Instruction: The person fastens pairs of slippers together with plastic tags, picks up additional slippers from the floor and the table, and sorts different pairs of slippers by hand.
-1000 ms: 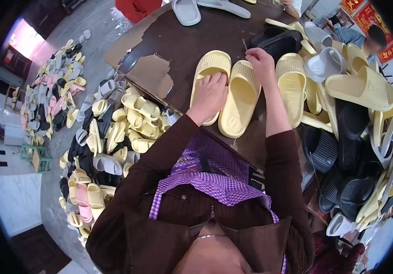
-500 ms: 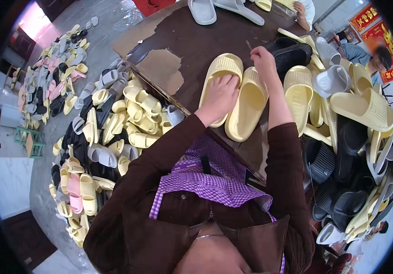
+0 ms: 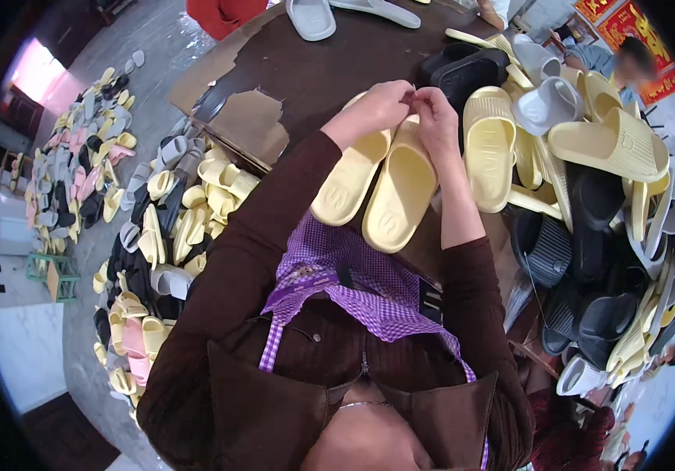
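Note:
Two pale yellow slide slippers lie side by side on the brown table, toes pointing away from me: a left slipper [image 3: 348, 179] and a right slipper [image 3: 402, 188]. Over their straps, my left hand [image 3: 384, 104] and my right hand [image 3: 436, 118] meet with fingertips pinched together. Whatever is between the fingers is too small to make out. The hands partly cover both straps. Just right of my right hand lies another yellow slipper [image 3: 488, 149], apart from the pair. Behind it sit black slippers [image 3: 467, 74].
A tall heap of yellow, grey and black slippers [image 3: 608, 149] crowds the table's right side. Grey slippers [image 3: 311, 19] lie at the far edge. Worn brown table top [image 3: 330, 67] shows torn patches. Slipper piles [image 3: 188, 212] cover the floor at left. Another person [image 3: 620, 67] is at far right.
My left hand has left the inside of the left slipper and moved up and right to meet my right hand. The view has shifted slightly, and the pair appears a little nearer.

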A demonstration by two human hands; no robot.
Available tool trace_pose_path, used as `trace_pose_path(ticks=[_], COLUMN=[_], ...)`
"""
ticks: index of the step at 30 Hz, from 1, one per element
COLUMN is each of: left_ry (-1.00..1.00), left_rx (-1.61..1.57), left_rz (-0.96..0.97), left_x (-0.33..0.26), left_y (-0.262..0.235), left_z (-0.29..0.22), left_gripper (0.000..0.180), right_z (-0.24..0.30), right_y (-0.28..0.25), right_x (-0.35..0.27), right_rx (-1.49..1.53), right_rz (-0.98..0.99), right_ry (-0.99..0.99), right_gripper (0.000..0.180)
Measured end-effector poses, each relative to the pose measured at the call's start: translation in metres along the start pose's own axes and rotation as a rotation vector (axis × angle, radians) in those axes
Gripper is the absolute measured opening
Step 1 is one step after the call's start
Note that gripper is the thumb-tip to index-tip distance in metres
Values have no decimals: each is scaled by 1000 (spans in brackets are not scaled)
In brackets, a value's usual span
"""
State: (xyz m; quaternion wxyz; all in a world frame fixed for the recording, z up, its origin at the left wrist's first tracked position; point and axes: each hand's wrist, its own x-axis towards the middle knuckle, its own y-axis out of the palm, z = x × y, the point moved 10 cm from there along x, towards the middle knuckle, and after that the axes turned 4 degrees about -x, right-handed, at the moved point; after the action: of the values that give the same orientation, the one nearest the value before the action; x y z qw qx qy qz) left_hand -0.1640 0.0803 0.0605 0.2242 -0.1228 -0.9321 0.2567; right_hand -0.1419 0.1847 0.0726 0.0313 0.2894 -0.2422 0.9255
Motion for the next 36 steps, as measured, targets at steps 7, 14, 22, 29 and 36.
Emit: trace_pose_path(ticks=[7,14,22,29,36], left_ry=[-164,-178,-284,-348,-377], left_rx=[-85,-514,-762,-869,-974], left_rz=[39,-79,-77,-8,60], left_x=[1,-10,-17,-21,-20], left_y=[20,0,12,21,28], left_z=[15,0,-3,10,14], left_gripper=[25,15,9,9,10], right_z=[-42,-29,-15,-5,6], right_y=[-26,-40,-41,-44,-46], right_x=[-18,-36,-40,-40,-39], right_rx=[258,476,217,-5,-31], right_rz=[-159,-253,-198,-184,-181], right_ry=[236,343,207,162,144], right_gripper=[8,9,12,11,10])
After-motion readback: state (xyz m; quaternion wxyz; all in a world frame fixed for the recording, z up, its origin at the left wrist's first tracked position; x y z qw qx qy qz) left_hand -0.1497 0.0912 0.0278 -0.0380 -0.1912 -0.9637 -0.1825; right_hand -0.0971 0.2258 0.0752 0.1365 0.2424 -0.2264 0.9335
